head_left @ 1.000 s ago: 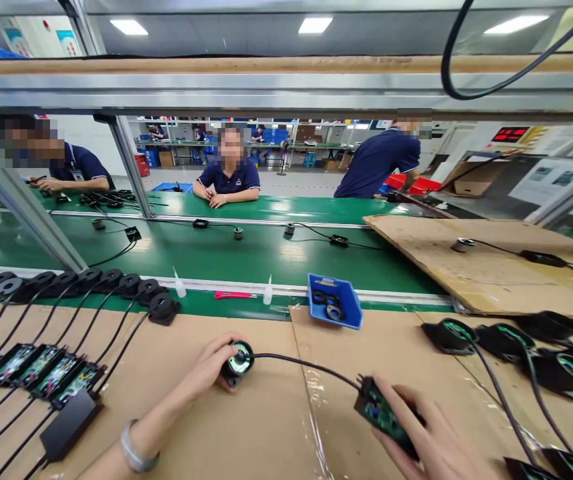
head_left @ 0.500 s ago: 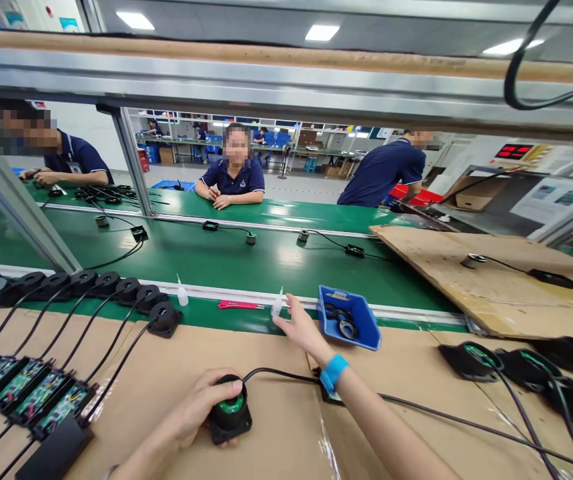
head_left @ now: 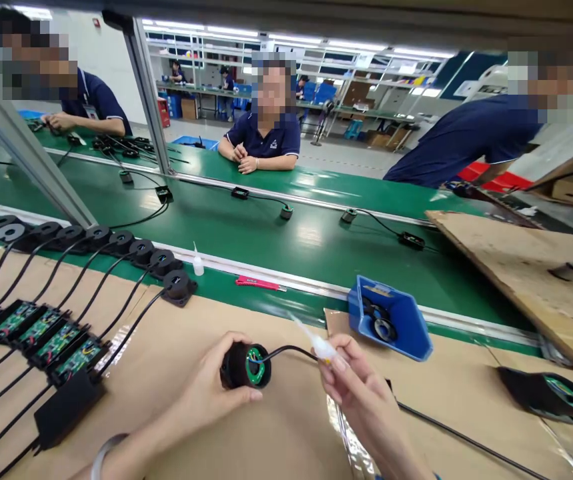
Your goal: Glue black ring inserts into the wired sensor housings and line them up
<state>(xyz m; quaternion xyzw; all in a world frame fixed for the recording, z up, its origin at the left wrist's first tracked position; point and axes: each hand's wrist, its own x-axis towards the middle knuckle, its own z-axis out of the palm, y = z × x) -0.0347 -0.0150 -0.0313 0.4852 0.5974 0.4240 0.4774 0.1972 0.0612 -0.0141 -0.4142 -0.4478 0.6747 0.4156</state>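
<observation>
My left hand [head_left: 216,383] is wrapped round a black round housing [head_left: 239,367], tilted so its open end faces right. Inside it a green ring-shaped circuit board [head_left: 255,365] with thin wires shows. A black cable [head_left: 291,349] runs from the housing toward my right hand [head_left: 353,380]. Between the thumb and fingers of that hand is a small white squeeze bottle [head_left: 322,347], its thin nozzle pointing up and left. The nozzle tip is apart from the housing. Part of the cable is hidden behind my right hand.
Black housings [head_left: 179,287] wired to open circuit boxes [head_left: 73,353] line the left. Along the belt edge lie a second bottle [head_left: 198,263], a red cutter [head_left: 259,283] and a blue bin [head_left: 391,327] of black rings. Co-workers sit and stand across the green belt [head_left: 246,227].
My right hand has picked up the white bottle from the belt edge and brought it back near the housing. My left hand has tipped the housing sideways. The camera view has shifted.
</observation>
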